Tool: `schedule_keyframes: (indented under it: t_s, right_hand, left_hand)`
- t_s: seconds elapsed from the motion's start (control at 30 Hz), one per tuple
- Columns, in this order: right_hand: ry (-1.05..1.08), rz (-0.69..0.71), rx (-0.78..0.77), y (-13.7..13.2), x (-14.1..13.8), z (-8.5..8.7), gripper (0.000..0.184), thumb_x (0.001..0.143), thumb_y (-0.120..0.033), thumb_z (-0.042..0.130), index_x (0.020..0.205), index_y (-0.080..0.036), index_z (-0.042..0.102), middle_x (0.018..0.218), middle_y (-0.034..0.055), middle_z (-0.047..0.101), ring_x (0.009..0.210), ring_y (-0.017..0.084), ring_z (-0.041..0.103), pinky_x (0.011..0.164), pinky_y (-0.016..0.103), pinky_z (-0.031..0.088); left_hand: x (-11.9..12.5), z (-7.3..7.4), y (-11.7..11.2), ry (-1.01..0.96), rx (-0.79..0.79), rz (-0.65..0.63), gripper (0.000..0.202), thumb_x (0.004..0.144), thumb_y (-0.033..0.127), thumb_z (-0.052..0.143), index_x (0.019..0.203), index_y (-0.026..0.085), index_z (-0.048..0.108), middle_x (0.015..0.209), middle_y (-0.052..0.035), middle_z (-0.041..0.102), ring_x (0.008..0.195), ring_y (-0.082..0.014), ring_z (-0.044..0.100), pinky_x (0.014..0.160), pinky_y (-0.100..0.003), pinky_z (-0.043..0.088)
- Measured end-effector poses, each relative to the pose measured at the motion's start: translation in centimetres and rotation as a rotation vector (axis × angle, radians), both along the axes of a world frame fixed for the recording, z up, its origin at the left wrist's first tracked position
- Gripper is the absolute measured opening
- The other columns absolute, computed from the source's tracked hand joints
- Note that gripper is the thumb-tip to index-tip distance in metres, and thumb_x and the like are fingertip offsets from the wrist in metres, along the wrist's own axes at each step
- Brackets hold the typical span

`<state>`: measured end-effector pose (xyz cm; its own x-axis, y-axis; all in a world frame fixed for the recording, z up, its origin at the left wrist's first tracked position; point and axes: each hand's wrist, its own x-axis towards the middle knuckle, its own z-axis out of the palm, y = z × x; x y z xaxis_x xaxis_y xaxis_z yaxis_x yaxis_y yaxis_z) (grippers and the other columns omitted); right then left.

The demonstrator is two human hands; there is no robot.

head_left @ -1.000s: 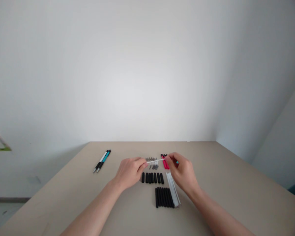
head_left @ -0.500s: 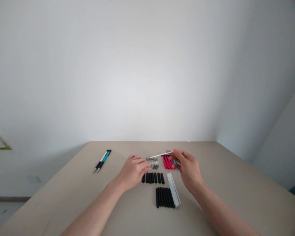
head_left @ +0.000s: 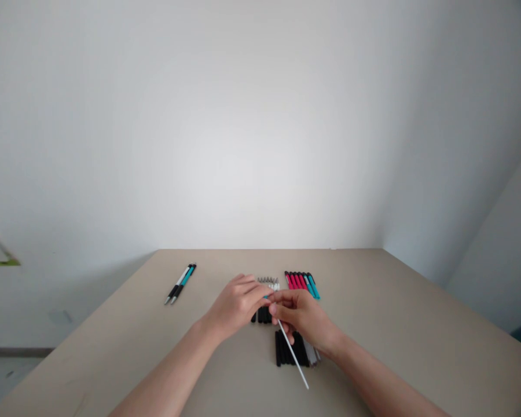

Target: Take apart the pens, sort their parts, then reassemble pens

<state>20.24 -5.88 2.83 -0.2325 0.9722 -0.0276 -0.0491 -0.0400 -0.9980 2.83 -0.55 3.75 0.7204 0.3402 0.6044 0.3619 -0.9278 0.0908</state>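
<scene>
A thin white pen refill (head_left: 294, 355) slants down toward me from the closed fingertips of my right hand (head_left: 303, 315). My left hand (head_left: 240, 301) is closed, its fingertips meeting those of the right. Whatever the left fingers pinch is too small and covered to name; a speck of teal shows beside them. Beneath and behind the hands are short black tubes (head_left: 264, 315), partly covered. Longer black tubes (head_left: 286, 350) lie nearer to me, next to a bundle of white refills (head_left: 311, 353) half hidden by my right hand.
Beyond my hands stand a row of small metal pen tips (head_left: 268, 280) and small white pieces (head_left: 276, 286). Red pen barrels (head_left: 296, 281) and teal pen barrels (head_left: 312, 285) lie to their right. Two whole pens (head_left: 181, 284) rest at the left. A wall (head_left: 260, 145) borders the beige table (head_left: 395, 324).
My right hand has moved left and toward me to meet the left hand. The refill has swung from pointing left to pointing down toward me. My left hand has barely moved.
</scene>
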Motion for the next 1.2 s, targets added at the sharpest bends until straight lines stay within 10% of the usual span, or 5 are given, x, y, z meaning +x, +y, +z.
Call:
schedule_keyframes:
  t_s: [1.2]
  right_hand:
    - [-0.197,-0.074,0.059,0.5,0.3,-1.3,0.033,0.073,-0.043,0.06,0.058,-0.015,0.056,0.04,-0.0059,0.049,0.033,0.007,0.046,0.037,0.018,0.032]
  left_hand:
    - [0.2,0.3,-0.7,0.159,0.113,0.045,0.029,0.094,0.016,0.041,0.116,0.019,0.06,0.085,-0.0064,0.07,0.078,-0.0176,0.051,0.068,-0.033,0.031]
